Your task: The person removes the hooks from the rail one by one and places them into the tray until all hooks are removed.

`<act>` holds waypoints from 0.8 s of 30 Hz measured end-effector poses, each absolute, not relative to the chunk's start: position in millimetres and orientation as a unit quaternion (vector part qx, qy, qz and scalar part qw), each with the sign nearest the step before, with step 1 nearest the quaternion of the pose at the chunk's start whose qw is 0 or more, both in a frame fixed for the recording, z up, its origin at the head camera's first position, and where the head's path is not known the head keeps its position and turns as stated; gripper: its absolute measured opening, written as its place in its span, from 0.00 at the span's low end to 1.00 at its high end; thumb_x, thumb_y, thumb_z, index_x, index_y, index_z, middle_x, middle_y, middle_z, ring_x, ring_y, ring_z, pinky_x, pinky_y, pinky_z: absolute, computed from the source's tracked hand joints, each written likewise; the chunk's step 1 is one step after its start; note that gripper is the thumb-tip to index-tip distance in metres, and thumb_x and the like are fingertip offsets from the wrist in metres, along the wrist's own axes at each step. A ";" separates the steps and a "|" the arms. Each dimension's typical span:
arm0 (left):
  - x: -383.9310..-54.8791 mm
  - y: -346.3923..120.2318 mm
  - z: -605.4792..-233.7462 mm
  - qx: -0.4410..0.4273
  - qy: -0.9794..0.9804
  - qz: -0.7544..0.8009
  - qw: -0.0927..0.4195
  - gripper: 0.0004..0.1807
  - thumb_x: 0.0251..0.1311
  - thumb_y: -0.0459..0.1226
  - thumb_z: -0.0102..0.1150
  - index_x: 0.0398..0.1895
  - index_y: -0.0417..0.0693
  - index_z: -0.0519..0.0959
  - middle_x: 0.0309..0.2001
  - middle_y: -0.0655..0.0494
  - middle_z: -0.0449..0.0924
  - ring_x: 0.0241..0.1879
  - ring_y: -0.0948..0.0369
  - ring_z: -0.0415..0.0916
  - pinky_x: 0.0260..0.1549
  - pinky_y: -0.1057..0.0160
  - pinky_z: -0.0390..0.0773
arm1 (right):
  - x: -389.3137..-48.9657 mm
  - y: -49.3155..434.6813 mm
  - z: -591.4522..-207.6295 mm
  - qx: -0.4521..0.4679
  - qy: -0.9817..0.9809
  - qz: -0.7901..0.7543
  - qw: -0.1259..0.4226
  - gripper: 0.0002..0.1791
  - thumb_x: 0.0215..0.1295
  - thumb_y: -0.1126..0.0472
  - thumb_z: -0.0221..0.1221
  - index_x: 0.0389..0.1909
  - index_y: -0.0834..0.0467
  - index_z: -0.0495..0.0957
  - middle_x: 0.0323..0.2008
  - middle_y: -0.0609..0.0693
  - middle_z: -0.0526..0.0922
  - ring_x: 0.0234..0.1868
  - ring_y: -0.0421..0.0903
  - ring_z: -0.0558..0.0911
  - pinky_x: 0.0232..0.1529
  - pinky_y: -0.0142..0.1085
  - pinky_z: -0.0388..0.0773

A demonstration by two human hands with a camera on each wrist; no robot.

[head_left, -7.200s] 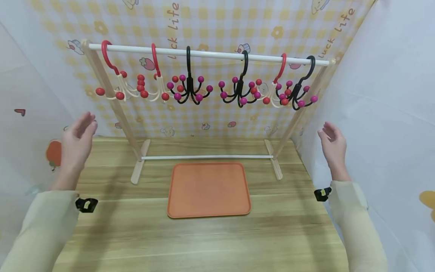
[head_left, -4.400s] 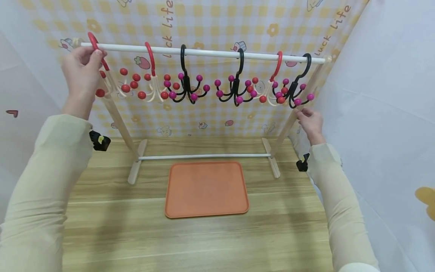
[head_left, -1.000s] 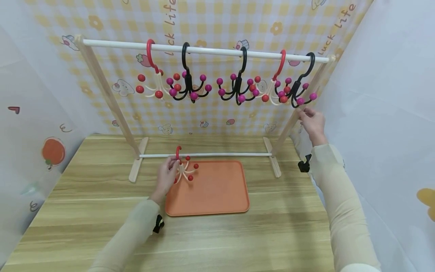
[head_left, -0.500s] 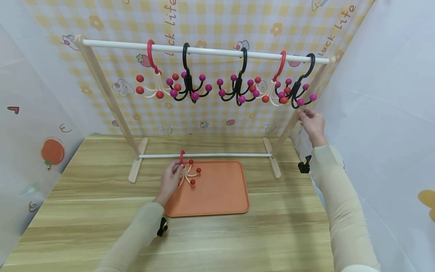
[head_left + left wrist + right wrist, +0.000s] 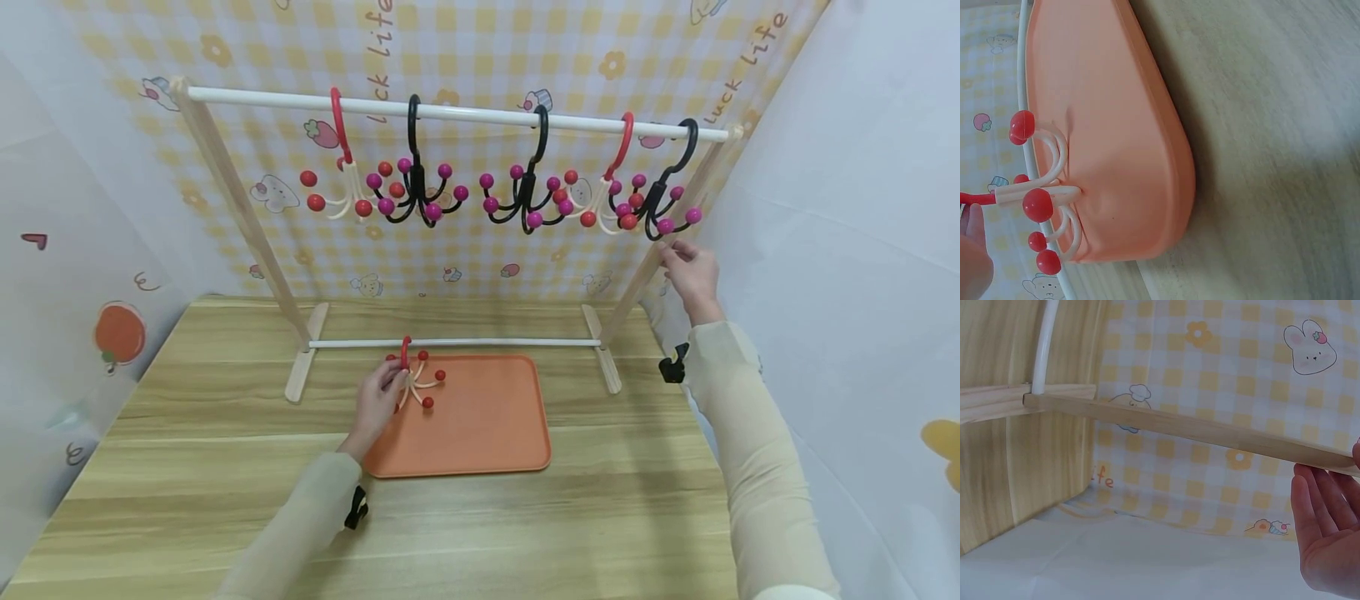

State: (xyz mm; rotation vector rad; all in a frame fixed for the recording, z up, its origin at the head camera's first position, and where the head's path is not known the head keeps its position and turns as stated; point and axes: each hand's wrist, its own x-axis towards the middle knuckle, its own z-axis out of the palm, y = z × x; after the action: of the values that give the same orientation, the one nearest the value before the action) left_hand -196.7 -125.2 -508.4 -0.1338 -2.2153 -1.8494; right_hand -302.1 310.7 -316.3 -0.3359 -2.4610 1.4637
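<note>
My left hand (image 5: 377,404) grips a multi-prong hanger by its red hook. The hanger's cream prongs (image 5: 1063,153), tipped with red balls, stand over the left back part of an orange tray (image 5: 480,425). Its lower bends look very near or on the tray; I cannot tell which. High at the right, my right hand (image 5: 692,275) pinches the right wooden post (image 5: 1210,432) of a hanging rack, fingertips on one side and thumb on the other. From the rack's white top rod (image 5: 480,115) hang several similar hangers, including a black hanger (image 5: 417,179) with magenta balls.
A red-hooked hanger (image 5: 349,171) is leftmost on the rod, with bare rod to its left. The rack's left post (image 5: 240,200) and lower white rod (image 5: 510,342) stand behind the tray. The wooden table (image 5: 480,533) stretches in front; patterned cloth backs it.
My left hand took the leftmost red-hooked hanger off the rod and brought it down to the tray, lately shifting slightly right and lower. My right hand came to the right post and stays there.
</note>
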 end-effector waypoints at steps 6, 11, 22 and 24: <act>-192.5 -129.2 -491.4 -0.042 -0.742 -0.655 0.134 0.14 0.56 0.30 0.54 0.44 0.28 0.73 0.40 0.35 0.76 0.41 0.48 0.74 0.35 0.72 0.73 | -300.8 311.0 -315.7 -0.109 -0.845 0.507 0.130 0.29 0.61 0.48 0.50 0.56 0.66 0.67 0.51 0.63 0.72 0.43 0.44 0.77 0.42 0.35 0.72; -188.2 -134.4 -451.1 -0.038 -0.752 -0.641 0.149 0.15 0.57 0.27 0.52 0.46 0.27 0.71 0.45 0.36 0.74 0.45 0.48 0.71 0.38 0.75 0.70 | -301.7 311.8 -316.8 -0.109 -0.846 0.504 0.136 0.29 0.61 0.48 0.51 0.54 0.66 0.68 0.50 0.63 0.73 0.40 0.41 0.77 0.37 0.30 0.72; -192.2 -149.0 -373.8 -0.096 -0.751 -0.615 0.218 0.15 0.57 0.27 0.51 0.47 0.26 0.69 0.47 0.36 0.72 0.46 0.48 0.71 0.42 0.70 0.70 | -301.7 312.2 -317.1 -0.111 -0.847 0.503 0.132 0.30 0.61 0.47 0.50 0.56 0.66 0.67 0.51 0.62 0.72 0.43 0.45 0.76 0.37 0.28 0.72; -192.0 -150.9 -361.1 -0.109 -0.746 -0.615 0.230 0.14 0.57 0.26 0.51 0.46 0.25 0.69 0.47 0.36 0.72 0.46 0.49 0.71 0.42 0.70 0.70 | -301.2 311.3 -316.7 -0.111 -0.846 0.504 0.132 0.30 0.61 0.47 0.50 0.56 0.66 0.67 0.50 0.62 0.73 0.42 0.43 0.77 0.36 0.27 0.72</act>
State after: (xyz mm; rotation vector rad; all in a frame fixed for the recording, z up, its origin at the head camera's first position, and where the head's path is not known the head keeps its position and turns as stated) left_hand -192.0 -150.9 -361.1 -0.3011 -2.0520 -1.6918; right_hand -301.2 311.3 -316.7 -0.3234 -2.4556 1.4636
